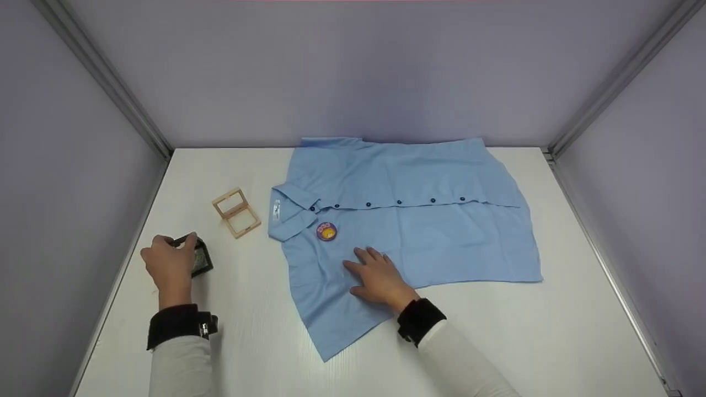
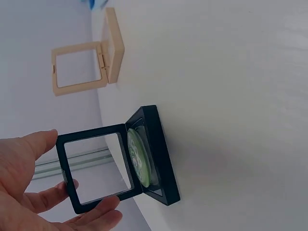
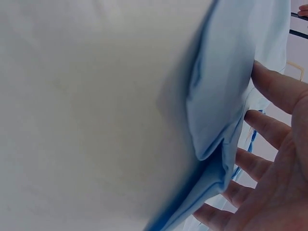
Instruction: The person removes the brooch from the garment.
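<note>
My left hand (image 1: 170, 270) holds the raised lid frame of a small black display case (image 2: 161, 159) between thumb and fingers. The case stands open on the table, and a round green badge (image 2: 138, 159) with a pale design sits in its base. A light blue short-sleeved shirt (image 1: 452, 237) with dark buttons lies spread flat, collar to the left. On its lower front, near the sleeve, rests my right hand (image 1: 380, 280), fingers spread and fingertips touching the cloth. A round purple and yellow badge (image 1: 326, 231) is on the shirt just below the collar.
A light wooden display case (image 1: 236, 209) stands open with clear windows, between the black case and the shirt collar. The white table (image 1: 265, 331) is bounded by grey panels at the back (image 1: 353, 71) and both sides.
</note>
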### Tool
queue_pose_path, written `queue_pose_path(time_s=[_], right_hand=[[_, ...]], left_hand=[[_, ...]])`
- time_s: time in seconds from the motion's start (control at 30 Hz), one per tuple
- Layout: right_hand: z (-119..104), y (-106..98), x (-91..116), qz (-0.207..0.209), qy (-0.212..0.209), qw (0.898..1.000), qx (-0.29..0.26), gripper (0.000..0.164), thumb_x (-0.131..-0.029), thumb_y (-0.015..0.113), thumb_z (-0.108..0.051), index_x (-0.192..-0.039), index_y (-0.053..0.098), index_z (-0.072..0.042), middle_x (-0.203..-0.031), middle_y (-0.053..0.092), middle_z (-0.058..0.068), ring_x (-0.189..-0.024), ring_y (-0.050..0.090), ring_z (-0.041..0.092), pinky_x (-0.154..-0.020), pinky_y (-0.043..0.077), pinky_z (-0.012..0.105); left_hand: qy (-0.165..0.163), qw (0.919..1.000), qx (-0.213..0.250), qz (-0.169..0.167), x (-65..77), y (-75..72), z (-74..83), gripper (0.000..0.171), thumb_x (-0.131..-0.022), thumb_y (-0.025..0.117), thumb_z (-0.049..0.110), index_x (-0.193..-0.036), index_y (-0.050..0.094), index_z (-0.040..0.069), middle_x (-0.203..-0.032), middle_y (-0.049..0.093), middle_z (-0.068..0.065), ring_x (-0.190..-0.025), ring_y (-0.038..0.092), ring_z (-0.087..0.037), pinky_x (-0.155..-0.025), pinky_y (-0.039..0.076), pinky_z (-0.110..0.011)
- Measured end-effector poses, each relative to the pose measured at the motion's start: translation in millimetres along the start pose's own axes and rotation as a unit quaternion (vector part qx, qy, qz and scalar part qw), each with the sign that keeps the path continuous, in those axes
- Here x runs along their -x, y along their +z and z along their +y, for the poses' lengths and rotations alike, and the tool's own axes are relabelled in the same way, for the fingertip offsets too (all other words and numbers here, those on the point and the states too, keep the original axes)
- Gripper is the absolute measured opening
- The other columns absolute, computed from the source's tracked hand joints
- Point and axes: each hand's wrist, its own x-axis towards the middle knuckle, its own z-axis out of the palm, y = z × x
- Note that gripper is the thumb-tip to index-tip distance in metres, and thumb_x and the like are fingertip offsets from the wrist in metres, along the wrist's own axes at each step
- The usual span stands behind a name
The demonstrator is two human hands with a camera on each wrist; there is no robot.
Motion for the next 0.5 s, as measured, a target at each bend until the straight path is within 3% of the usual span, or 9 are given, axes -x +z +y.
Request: queue_pose_path(time_s=[0.33,0.5], right_hand=[[-1,-1,1,-0.001,0.000,1.000,-0.004,0.059,-0.088,0.073,-0.033,-0.142,0.054,-0.018,-0.153,0.037,0.014,-0.141,0.029,0.040,-0.109,0.027,0.060],[-1,-2,1,-0.005,0.001,1.000,0.003,0.059,-0.088,0.073,-0.034,-0.142,0.054,-0.018,-0.152,0.037,0.013,-0.141,0.029,0.039,-0.109,0.028,0.060]], left_hand=[[0.016,0.9994,-0.030,0.009,5.6,6.3,-8.2,0.059,-0.090,0.066,0.039,-0.113,0.056,-0.014,-0.116,0.048,-0.034,-0.100,0.053,-0.048,-0.082,0.046,-0.056],[0.006,0.9979,-0.064,0.002,10.1,9.1,-12.4,0.056,-0.089,0.066,0.035,-0.117,0.057,-0.013,-0.116,0.049,-0.036,-0.106,0.050,-0.050,-0.080,0.046,-0.060]])
